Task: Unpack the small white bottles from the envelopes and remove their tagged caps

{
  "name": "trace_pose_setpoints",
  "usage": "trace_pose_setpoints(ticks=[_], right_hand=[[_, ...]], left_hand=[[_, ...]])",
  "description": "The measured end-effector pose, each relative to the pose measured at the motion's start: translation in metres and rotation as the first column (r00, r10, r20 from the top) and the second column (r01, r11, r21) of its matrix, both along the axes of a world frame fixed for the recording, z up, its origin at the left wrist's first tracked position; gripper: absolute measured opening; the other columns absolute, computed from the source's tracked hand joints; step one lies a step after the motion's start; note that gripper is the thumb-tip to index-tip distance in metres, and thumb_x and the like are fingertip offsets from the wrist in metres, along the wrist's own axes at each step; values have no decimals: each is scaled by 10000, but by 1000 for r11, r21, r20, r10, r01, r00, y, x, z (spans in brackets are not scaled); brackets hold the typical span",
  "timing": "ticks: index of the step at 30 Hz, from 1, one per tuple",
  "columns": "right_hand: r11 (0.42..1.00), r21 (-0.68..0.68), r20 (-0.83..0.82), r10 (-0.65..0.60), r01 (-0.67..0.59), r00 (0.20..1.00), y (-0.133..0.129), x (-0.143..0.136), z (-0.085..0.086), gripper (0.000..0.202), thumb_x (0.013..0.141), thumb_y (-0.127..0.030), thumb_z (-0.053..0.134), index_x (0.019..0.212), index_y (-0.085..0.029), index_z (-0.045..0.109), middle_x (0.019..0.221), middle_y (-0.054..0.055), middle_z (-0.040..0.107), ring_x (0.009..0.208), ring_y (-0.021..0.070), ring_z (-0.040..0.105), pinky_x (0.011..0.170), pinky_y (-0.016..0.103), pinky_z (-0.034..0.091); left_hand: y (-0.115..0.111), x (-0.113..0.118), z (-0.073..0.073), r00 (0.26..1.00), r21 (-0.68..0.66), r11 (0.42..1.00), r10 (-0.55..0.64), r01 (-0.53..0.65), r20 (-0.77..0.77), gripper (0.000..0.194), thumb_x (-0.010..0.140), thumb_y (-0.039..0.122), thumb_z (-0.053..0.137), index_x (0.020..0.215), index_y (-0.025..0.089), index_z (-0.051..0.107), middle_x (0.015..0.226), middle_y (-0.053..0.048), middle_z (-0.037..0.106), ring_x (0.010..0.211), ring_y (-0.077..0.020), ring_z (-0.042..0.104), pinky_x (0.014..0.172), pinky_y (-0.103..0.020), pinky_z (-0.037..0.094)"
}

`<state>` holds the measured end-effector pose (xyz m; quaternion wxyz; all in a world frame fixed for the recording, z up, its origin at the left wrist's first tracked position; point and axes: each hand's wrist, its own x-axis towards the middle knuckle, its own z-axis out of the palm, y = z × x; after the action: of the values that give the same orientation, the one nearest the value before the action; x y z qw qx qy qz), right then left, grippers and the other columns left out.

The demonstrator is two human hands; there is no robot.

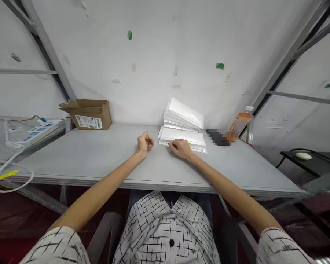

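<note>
A pile of white padded envelopes [184, 135] lies on the grey table near the wall. Some lean up at the back of the pile; others lie flat at its front. My right hand [181, 147] is at the front edge of the flat ones, its bent fingers and thumb gripping the lowest envelope's edge; part of that contact is hidden. To the left of the pile, my left hand [145, 142] rests on its side on the table. Its fingers are loosely curled and apart, with nothing visible in them, and it does not touch the envelopes.
An open cardboard box [92, 115] stands at the back left of the table [104, 161]. Right of the envelopes are a dark, pixelated flat item [218, 137] and a tilted orange drink bottle [238, 124]. A white cable [9, 161] hangs at the far left.
</note>
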<state>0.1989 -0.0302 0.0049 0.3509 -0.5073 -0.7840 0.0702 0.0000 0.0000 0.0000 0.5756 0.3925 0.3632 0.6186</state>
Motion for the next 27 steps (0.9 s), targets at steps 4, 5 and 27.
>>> trace_pose_setpoints(ticks=[4, 5, 27], right_hand=[[930, -350, -437, -58, -110, 898, 16, -53, 7, 191, 847, -218, 504, 666, -181, 552, 610, 19, 600, 567, 137, 540, 580, 260, 405], [884, -418, -589, -89, -208, 804, 18, -63, 10, 181, 856, -208, 485, 693, -178, 557, 614, 16, 601, 544, 130, 537, 552, 255, 415], [746, -439, -885, -263, -501, 384, 13, -78, 20, 487, 718, -459, 765, 534, -194, 401, 457, -59, 417, 389, 52, 383, 370, 202, 283]], left_hand=[[24, 31, 29, 982, 77, 983, 158, -166, 107, 534, 817, 545, 477, 434, 173, 460, 414, -15, 473, 327, -59, 339, 344, -200, 191], [28, 39, 36, 972, 98, 973, 196, -209, 131, 549, 829, 558, 467, 437, 174, 457, 412, -10, 462, 327, -57, 333, 345, -201, 194], [31, 52, 57, 966, 151, 984, 58, -98, 251, 632, 856, 661, 385, 471, 174, 501, 482, -47, 518, 361, -94, 445, 345, -222, 286]])
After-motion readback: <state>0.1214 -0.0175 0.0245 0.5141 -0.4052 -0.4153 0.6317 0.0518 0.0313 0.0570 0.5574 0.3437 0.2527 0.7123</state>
